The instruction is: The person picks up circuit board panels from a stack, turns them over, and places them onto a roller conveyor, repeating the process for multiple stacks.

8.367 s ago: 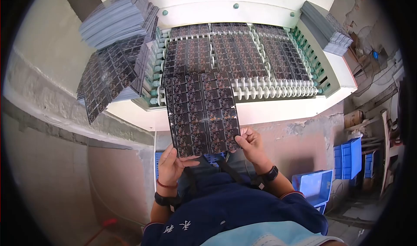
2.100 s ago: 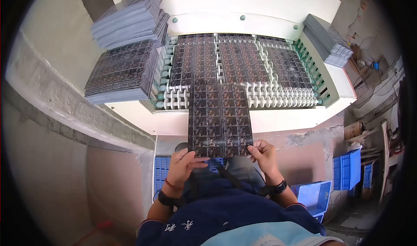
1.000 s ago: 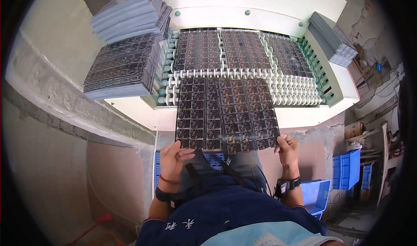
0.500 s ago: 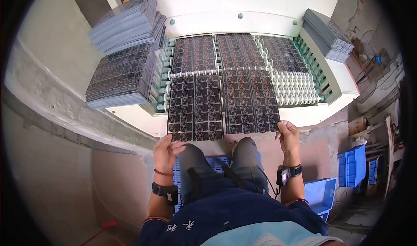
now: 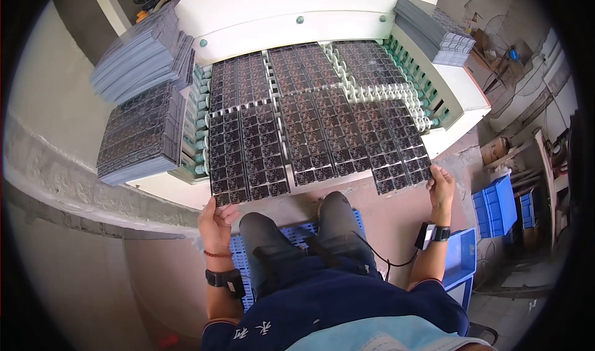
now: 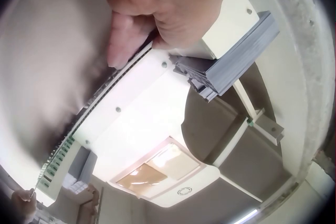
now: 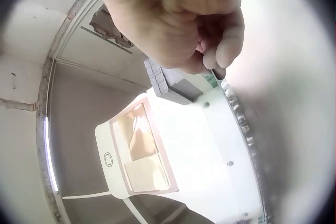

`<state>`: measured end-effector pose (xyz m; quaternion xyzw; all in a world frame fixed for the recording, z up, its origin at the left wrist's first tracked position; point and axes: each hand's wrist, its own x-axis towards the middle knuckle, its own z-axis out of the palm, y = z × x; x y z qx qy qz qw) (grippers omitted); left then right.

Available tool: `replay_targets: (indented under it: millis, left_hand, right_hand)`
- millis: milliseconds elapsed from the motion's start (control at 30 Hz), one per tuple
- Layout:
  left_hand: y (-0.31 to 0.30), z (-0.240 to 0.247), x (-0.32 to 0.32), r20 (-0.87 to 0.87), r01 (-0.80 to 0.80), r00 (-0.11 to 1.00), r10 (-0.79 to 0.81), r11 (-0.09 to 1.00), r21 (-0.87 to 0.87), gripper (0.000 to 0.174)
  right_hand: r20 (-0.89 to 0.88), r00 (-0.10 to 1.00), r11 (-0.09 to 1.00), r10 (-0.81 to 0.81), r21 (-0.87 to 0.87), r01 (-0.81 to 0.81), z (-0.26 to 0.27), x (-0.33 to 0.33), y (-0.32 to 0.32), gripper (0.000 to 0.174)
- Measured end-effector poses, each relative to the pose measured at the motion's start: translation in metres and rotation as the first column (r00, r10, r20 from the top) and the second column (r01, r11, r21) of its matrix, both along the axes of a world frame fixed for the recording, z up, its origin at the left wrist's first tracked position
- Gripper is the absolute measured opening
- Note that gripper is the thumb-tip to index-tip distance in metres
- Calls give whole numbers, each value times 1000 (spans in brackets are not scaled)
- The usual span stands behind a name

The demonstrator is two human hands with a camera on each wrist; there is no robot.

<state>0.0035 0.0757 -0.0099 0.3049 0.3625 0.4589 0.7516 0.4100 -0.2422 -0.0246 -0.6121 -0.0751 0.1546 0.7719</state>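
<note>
In the head view, three dark printed circuit board panels lie side by side at the front of the roller conveyor (image 5: 378,92). My left hand (image 5: 217,230) pinches the near left corner of the left circuit board (image 5: 248,156). Thumb and fingers of that hand (image 6: 157,11) straddle the thin board edge in the left wrist view. My right hand (image 5: 442,193) pinches the near right corner of the right circuit board (image 5: 393,146), which lies at a slant and juts past the machine's front. Between them sits the middle circuit board (image 5: 323,134), touched by neither hand.
Three more boards, one a back board (image 5: 304,66), lie deeper on the rollers. Board stacks (image 5: 139,134) and a taller grey stack (image 5: 142,53) stand at left, another stack (image 5: 434,29) at right. Blue crates (image 5: 494,208) stand on the right-hand floor.
One overlapping bundle of boards held in both hands has spread into three side by side over the front rollers. My hands have moved apart, the right one rightward with its board.
</note>
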Motion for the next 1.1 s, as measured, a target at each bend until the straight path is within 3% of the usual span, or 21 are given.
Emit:
replay_targets:
  millis: [100, 333, 433, 533, 600, 667, 733, 867, 933, 1100]
  left_hand:
    - [3, -2, -2, -22, -12, 1000, 11, 999, -47, 31]
    - [-4, 7, -20, -83, -128, 989, 126, 992, -17, 35]
    - [-10, 28, -31, -218, -266, 918, 332, 921, 284, 32]
    - [-3, 53, -41, -248, -299, 788, 563, 704, 644, 25]
    - [3, 76, -43, -292, -155, 572, 767, 450, 879, 22]
    - [11, 106, -34, -139, 103, 386, 912, 107, 989, 24]
    - [19, 134, -21, -73, 337, 271, 960, -23, 941, 28]
    - [45, 152, 10, -69, 444, 188, 980, -23, 896, 29]
    - [63, 141, 16, -110, 560, 43, 993, 67, 826, 29]
    - [57, 143, 10, -94, 578, 41, 995, 53, 814, 25]
  right_hand:
    - [13, 998, 998, -55, -9, 55, 2, 31, -7, 9]
    - [18, 1000, 999, -25, -22, 25, -2, 68, 8, 13]
    - [16, 988, 985, -155, -69, 156, -8, 69, 1, 26]
    - [94, 970, 968, -223, -93, 231, -3, 49, -5, 33]
    - [74, 960, 963, -270, -1, 271, -19, 51, -22, 29]
    - [58, 959, 960, -276, 66, 272, -16, 36, -24, 22]
    - [77, 966, 968, -246, 73, 240, -12, 21, -18, 21]
    - [125, 975, 980, -182, 99, 171, 0, -1, -1, 17]
    - [150, 979, 985, -140, 120, 123, 15, -18, 14, 17]
    - [219, 975, 990, 42, 126, -71, 26, -43, 47, 18]
